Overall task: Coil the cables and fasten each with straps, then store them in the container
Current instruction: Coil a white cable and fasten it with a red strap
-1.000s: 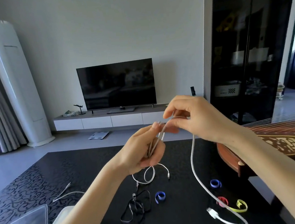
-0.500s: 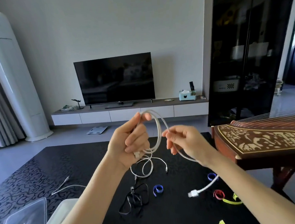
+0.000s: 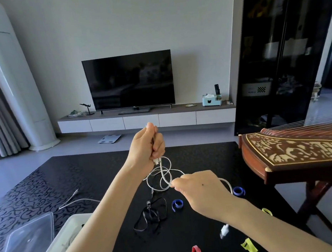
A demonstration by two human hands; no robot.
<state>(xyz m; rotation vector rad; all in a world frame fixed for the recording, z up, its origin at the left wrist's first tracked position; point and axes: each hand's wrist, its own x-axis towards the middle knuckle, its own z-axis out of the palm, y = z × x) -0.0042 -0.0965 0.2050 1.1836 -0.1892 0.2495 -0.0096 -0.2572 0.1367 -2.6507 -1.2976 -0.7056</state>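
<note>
Left hand (image 3: 147,147): raised over the table (image 3: 105,171), fist upright, fingers curled round gathered turns of the white cable (image 3: 163,173).
Right hand (image 3: 202,193): lower and nearer, palm down, fingertips pinching the same cable.
Cable: pale, thin, looping in the air between both hands, then passing the right wrist; its plug (image 3: 223,230) hangs blurred under the forearm.
Container (image 3: 68,234): white, bottom left, by the left forearm.

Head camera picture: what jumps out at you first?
Two bare hands in the middle: the left hand grips a thin white cable, the right hand pinches its loop lower down. Behind them a big black flat television stands on a low cabinet; a patterned reddish wooden zither sits at the right.
</note>
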